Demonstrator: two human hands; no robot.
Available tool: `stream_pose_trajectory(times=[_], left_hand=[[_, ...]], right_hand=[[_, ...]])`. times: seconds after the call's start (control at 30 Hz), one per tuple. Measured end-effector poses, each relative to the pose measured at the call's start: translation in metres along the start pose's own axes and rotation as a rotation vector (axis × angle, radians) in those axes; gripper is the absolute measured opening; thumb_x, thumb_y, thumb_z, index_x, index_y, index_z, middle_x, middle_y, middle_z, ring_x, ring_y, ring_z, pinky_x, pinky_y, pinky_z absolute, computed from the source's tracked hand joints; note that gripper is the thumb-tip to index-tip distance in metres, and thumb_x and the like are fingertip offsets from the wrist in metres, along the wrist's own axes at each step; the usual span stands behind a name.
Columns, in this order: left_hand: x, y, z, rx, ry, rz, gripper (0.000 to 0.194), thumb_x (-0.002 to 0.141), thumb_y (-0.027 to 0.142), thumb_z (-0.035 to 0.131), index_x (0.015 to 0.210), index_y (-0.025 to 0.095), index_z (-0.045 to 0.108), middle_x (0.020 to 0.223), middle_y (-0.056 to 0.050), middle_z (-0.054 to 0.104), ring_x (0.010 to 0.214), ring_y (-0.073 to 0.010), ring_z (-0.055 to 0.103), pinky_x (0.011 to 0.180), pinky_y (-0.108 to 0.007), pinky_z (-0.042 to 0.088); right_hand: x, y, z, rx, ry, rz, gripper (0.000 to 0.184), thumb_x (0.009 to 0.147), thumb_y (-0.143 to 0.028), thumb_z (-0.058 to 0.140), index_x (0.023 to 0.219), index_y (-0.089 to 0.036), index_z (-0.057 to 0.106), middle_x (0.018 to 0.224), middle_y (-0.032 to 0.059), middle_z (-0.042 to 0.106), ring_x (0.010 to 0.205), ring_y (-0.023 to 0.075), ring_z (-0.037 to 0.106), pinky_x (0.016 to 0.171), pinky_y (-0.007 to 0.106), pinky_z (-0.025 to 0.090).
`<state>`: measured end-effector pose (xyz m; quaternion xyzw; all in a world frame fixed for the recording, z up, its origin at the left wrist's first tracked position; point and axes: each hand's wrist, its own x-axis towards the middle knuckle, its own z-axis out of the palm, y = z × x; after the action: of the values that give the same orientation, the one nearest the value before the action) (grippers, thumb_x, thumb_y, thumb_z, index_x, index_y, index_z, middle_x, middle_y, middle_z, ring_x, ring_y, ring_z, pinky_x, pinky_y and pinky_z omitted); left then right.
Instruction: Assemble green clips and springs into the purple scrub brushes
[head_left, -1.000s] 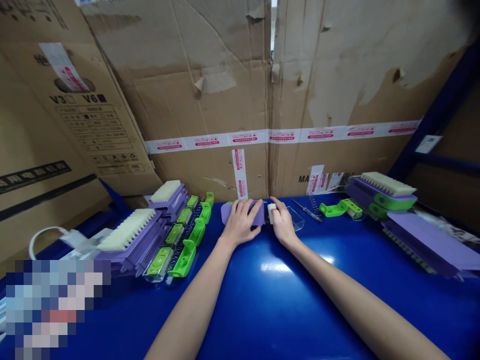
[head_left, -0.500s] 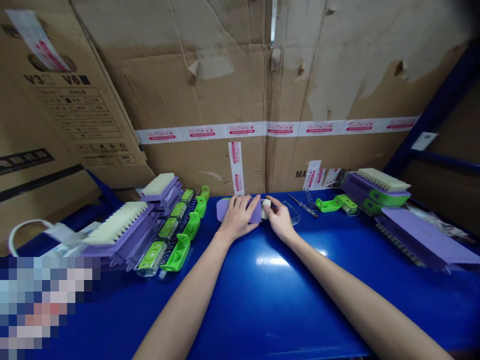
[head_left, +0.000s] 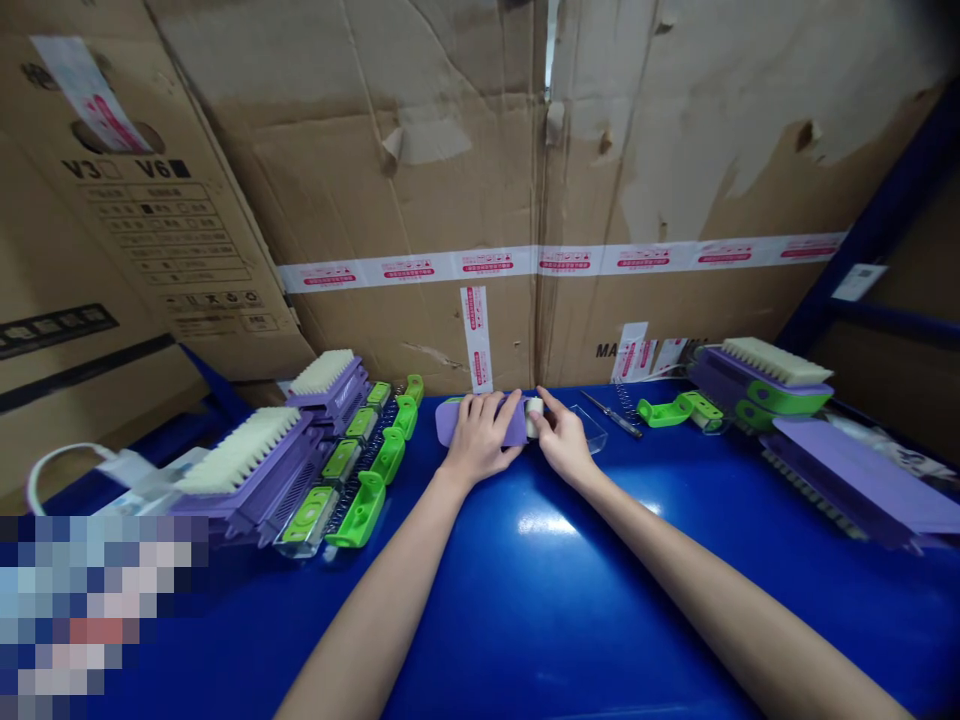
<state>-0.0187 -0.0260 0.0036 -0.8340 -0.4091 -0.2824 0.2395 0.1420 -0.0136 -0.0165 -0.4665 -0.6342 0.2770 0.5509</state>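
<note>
A flat purple plastic part with rounded corners (head_left: pixel 445 424) lies on the blue table near the back cardboard. My left hand (head_left: pixel 484 435) is laid over it, fingers across the top and thumb along the near edge, holding it down. At its right end sits a small cream-coloured block (head_left: pixel 533 417). My right hand (head_left: pixel 562 438) grips this block between thumb and fingers, with the index finger reaching behind it. Just right of that hand lies a clear plastic piece (head_left: pixel 592 432). What is under my left palm is hidden.
At left stand purple brush units with cream bristles (head_left: pixel 238 450), bright green brackets (head_left: pixel 360 512), and dark springs. A screwdriver (head_left: pixel 611 412) and another green bracket (head_left: pixel 664 412) lie right of centre. More purple units (head_left: pixel 776 375) are at right. Cardboard (head_left: pixel 390 200) walls the back.
The whole view has shifted slightly right and down. My right index finger has straightened out beyond the cream block. The left hand stays on the purple part.
</note>
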Motion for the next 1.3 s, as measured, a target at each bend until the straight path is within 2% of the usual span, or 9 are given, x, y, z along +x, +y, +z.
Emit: stream_pose_trajectory(times=[0.2, 0.37, 0.57, 0.67, 0.83, 1.0, 1.13, 1.23, 1.3], left_hand=[[0.001, 0.003, 0.001, -0.023, 0.036, -0.056, 0.070, 0.076, 0.044, 0.056, 0.135, 0.010, 0.039, 0.117, -0.017, 0.051, 0.104, -0.0311, 0.046, 0.092, -0.045, 0.035], [0.002, 0.004, 0.001, -0.020, 0.034, -0.051, 0.071, 0.075, 0.043, 0.056, 0.135, 0.009, 0.040, 0.116, -0.017, 0.051, 0.104, -0.0314, 0.046, 0.091, -0.046, 0.035], [0.001, 0.005, 0.001, -0.010, 0.029, -0.036, 0.064, 0.077, 0.040, 0.055, 0.132, 0.010, 0.042, 0.117, -0.017, 0.052, 0.104, -0.0312, 0.047, 0.090, -0.046, 0.035], [0.000, 0.005, 0.002, -0.001, 0.041, -0.042, 0.059, 0.076, 0.037, 0.056, 0.128, 0.011, 0.045, 0.117, -0.017, 0.052, 0.103, -0.0305, 0.047, 0.089, -0.045, 0.035], [-0.002, 0.002, 0.008, 0.000, 0.072, -0.034, 0.055, 0.073, 0.033, 0.061, 0.123, 0.015, 0.047, 0.114, -0.015, 0.053, 0.103, -0.0298, 0.048, 0.089, -0.045, 0.037], [-0.001, 0.001, 0.012, 0.001, 0.123, 0.045, 0.043, 0.076, 0.028, 0.058, 0.116, 0.016, 0.048, 0.108, -0.013, 0.055, 0.101, -0.0276, 0.050, 0.089, -0.043, 0.040], [-0.002, 0.000, 0.011, -0.002, 0.152, 0.072, 0.044, 0.078, 0.028, 0.058, 0.118, 0.015, 0.047, 0.109, -0.013, 0.056, 0.103, -0.0271, 0.050, 0.090, -0.042, 0.039], [-0.003, -0.001, 0.011, -0.005, 0.121, 0.079, 0.046, 0.080, 0.033, 0.058, 0.120, 0.017, 0.045, 0.111, -0.013, 0.056, 0.106, -0.0274, 0.050, 0.091, -0.043, 0.039], [-0.004, -0.002, 0.011, 0.002, 0.100, 0.078, 0.046, 0.080, 0.035, 0.057, 0.121, 0.018, 0.045, 0.111, -0.013, 0.056, 0.106, -0.0278, 0.051, 0.092, -0.044, 0.038]], right_hand=[[-0.003, -0.012, -0.004, -0.083, 0.011, -0.030, 0.054, 0.084, -0.033, 0.049, 0.135, -0.015, 0.046, 0.114, 0.0093, 0.064, 0.092, 0.0231, 0.063, 0.085, 0.038, 0.048], [-0.006, -0.019, -0.005, -0.078, 0.008, -0.120, 0.050, 0.082, -0.029, 0.051, 0.131, -0.020, 0.050, 0.124, 0.0071, 0.059, 0.105, 0.0245, 0.060, 0.093, 0.038, 0.044], [-0.008, -0.018, -0.007, -0.094, -0.052, -0.115, 0.057, 0.082, -0.029, 0.050, 0.138, -0.022, 0.042, 0.116, 0.0058, 0.064, 0.099, 0.0244, 0.062, 0.092, 0.040, 0.044], [-0.009, -0.016, -0.009, -0.055, -0.084, -0.099, 0.056, 0.085, -0.034, 0.048, 0.139, -0.022, 0.040, 0.120, 0.0059, 0.062, 0.102, 0.0225, 0.061, 0.095, 0.039, 0.043], [-0.009, -0.015, -0.004, 0.137, -0.015, 0.048, 0.048, 0.088, -0.047, 0.039, 0.124, -0.020, 0.056, 0.125, 0.0067, 0.058, 0.116, 0.0209, 0.052, 0.099, 0.036, 0.041], [-0.011, -0.024, 0.002, 0.382, -0.119, 0.273, 0.045, 0.083, -0.053, 0.045, 0.101, -0.017, 0.065, 0.101, 0.0064, 0.067, 0.095, 0.0206, 0.061, 0.084, 0.034, 0.050], [-0.011, -0.032, 0.000, 0.527, -0.165, 0.475, 0.041, 0.083, -0.050, 0.047, 0.106, -0.019, 0.061, 0.095, 0.0067, 0.068, 0.087, 0.0185, 0.064, 0.079, 0.033, 0.051], [-0.010, -0.035, -0.004, 0.586, -0.227, 0.530, 0.038, 0.083, -0.049, 0.048, 0.106, -0.021, 0.060, 0.088, 0.0069, 0.068, 0.081, 0.0187, 0.065, 0.075, 0.034, 0.052], [-0.010, -0.036, -0.005, 0.622, -0.224, 0.549, 0.036, 0.081, -0.047, 0.051, 0.104, -0.020, 0.060, 0.084, 0.0068, 0.068, 0.078, 0.0191, 0.065, 0.075, 0.035, 0.053]])
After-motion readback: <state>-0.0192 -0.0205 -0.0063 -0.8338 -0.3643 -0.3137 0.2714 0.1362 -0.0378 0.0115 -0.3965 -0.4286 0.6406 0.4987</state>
